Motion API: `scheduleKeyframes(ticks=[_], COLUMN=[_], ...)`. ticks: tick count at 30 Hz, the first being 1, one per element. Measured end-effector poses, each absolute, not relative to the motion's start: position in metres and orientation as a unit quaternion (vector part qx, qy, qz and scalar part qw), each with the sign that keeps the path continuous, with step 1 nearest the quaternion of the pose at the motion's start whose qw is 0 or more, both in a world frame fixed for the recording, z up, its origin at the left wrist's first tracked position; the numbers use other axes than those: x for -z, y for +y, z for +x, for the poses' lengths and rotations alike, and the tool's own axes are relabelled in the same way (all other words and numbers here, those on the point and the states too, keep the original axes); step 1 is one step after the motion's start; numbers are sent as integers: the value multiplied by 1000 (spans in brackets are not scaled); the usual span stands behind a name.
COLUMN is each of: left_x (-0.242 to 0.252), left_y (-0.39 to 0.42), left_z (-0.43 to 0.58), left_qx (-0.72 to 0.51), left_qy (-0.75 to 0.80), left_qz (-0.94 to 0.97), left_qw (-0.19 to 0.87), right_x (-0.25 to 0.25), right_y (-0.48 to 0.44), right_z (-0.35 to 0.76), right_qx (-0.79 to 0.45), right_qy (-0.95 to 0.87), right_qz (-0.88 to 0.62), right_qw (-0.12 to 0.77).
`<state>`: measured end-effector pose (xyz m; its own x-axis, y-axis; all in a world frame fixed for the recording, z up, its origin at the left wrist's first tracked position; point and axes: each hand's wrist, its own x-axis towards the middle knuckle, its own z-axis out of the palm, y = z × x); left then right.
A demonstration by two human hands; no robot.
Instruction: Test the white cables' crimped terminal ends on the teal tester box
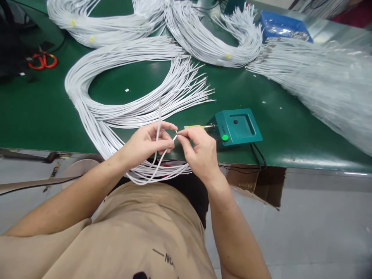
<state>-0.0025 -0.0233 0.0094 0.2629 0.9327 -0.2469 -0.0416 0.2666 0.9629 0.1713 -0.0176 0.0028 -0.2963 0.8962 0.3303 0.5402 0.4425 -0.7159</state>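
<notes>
My left hand [149, 141] is closed around a thin white cable [159, 116] that rises from a looped bundle of white cables [116, 97] on the green table [35, 112]. My right hand [197, 149] pinches the metal tip of that same cable [175, 135] between thumb and forefinger, right beside my left fingers. Both hands hover at the table's front edge, just left of a small teal box [240, 126] with a green button [225, 137] and a yellow-handled probe [197, 126] sticking out of its left side.
More white cable bundles [203, 38] lie across the back of the table. A large sheaf of cables [325, 77] fans out at the right. A blue tray [283, 25] sits at the back right. Red-handled scissors [43, 61] lie at the far left.
</notes>
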Motion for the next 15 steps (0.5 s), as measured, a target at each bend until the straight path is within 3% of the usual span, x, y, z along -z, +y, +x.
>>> scheduleKeyframes(ticks=[3, 6, 15], left_x=[-4, 5, 15], left_y=[-15, -7, 4], left_z=[-1, 6, 27], left_qx=[-374, -376, -411], left_qy=[436, 439, 489], left_qz=[335, 298, 444], left_qw=[747, 760, 629], right_x=[0, -4, -15], right_y=[-12, 1, 37], right_z=[177, 189, 226], right_qx=[-79, -11, -52], right_qy=[-851, -875, -878], right_qz=[-429, -420, -457], right_qw=[293, 239, 136])
